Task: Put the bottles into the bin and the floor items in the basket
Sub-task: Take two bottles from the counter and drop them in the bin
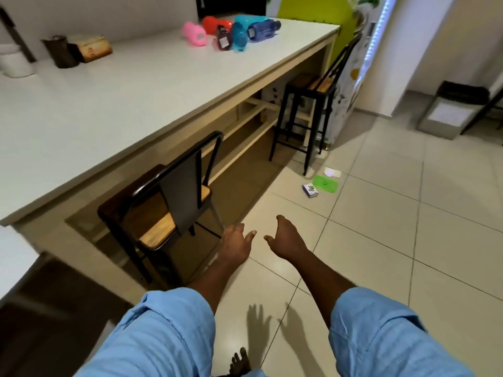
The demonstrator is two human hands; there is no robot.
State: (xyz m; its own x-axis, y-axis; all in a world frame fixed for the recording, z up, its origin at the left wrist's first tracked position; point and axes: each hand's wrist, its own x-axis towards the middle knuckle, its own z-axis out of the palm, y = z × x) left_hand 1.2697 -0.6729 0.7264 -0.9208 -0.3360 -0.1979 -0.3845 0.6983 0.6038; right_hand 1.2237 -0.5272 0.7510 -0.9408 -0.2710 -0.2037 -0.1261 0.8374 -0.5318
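**White surface point(136, 91) carries the bottles point(239, 34); litter lies on the floor point(381, 227)**

Five bottles lie clustered at the surface's far end, at 12 o'clock: a pink bottle point(193, 34), a red bottle point(215, 23), a dark bottle point(223, 38), a teal one and a blue bottle point(262, 29). On the floor at 1 o'clock of the hands lie a green lid point(325, 183), a small box point(309, 190) just beside it and a white paper point(332, 172). A grey bin point(451, 112) stands at 2 o'clock, well apart. The left hand point(235, 242) and right hand point(287, 239) hang empty, fingers loose.

Pale tiled floor point(408, 213); white counter point(136, 91); black stools point(304, 112)
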